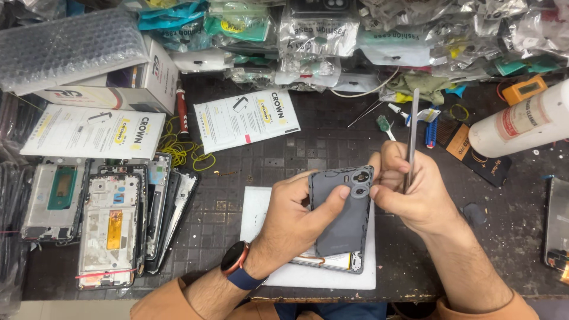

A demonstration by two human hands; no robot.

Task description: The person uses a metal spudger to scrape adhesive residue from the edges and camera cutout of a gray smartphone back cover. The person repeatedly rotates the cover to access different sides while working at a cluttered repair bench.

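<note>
My left hand grips a grey phone back cover with two round camera rings, its thumb pressed near the rings. My right hand touches the cover's upper right edge with its thumb and holds slim metal tweezers that point up and away. Under the cover lies an opened phone body, partly hidden, resting on a white pad. A watch with a blue strap sits on my left wrist.
Several stripped phone frames lie stacked at the left. White printed envelopes, a cardboard box, yellow rubber bands, a small screwdriver and a white bottle lie on the dark mat. Bagged phone cases crowd the back.
</note>
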